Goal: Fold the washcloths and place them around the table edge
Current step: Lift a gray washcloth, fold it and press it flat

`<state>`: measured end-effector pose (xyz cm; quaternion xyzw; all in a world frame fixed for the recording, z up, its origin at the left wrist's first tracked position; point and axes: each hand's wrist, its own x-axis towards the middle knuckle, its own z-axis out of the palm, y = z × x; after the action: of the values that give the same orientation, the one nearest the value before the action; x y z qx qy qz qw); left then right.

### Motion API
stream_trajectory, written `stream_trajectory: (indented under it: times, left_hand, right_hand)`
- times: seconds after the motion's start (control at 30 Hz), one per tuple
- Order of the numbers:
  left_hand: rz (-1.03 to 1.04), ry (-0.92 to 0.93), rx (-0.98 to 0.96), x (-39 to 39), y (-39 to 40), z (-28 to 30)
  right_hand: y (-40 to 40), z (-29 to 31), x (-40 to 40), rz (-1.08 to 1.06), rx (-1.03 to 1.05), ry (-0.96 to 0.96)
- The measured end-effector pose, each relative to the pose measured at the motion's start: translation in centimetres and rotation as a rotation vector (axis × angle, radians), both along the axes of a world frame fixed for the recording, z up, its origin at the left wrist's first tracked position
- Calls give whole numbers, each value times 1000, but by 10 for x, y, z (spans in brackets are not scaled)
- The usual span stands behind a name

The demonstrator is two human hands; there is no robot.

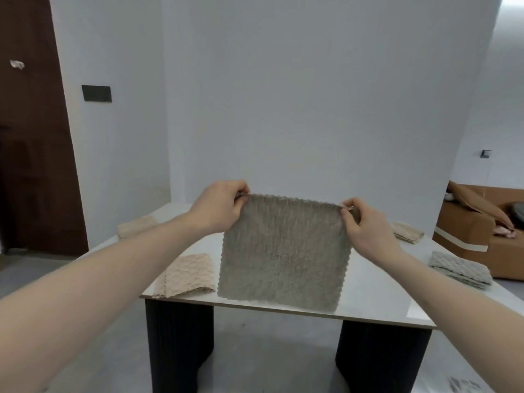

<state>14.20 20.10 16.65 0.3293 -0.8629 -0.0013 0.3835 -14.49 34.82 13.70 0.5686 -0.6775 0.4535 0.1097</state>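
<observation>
Glossy pale table on dark legs, spread below and carrying everything else. Grey washcloth held up in front of it, hanging open and flat, top edge level between both hands, bottom edge low over the near table rim; whether touching the top or just clear, hard to tell. Left hand pinching the top left corner, fingers curled onto the hem. Right hand pinching the top right corner the same way, thumb and forefinger closed on the fabric. Beige washcloth lying folded near the front left edge, just beside the hanging cloth. Folded grey washcloth at the right edge, another beige one further back on the right, and one more at the far left edge.

Best done, probably, by keeping the top hem taut and level, lowering the cloth flat onto bare tabletop, then bringing both pinched corners down to meet the bottom corners. Worth matching the scalloped edges before letting go, since soft textured fabric likely slides and skews.
</observation>
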Motion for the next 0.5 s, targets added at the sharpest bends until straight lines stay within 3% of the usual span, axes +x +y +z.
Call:
stream_trajectory:
  times: [0.17,0.5]
  left_hand:
    - [50,-52,-7,-16,-22,6]
    - [267,-175,127,-65,-81,-58]
  right_hand:
    - [-25,2,-15,-46,43,22]
    - [-99,-53,-58,-181,212,45]
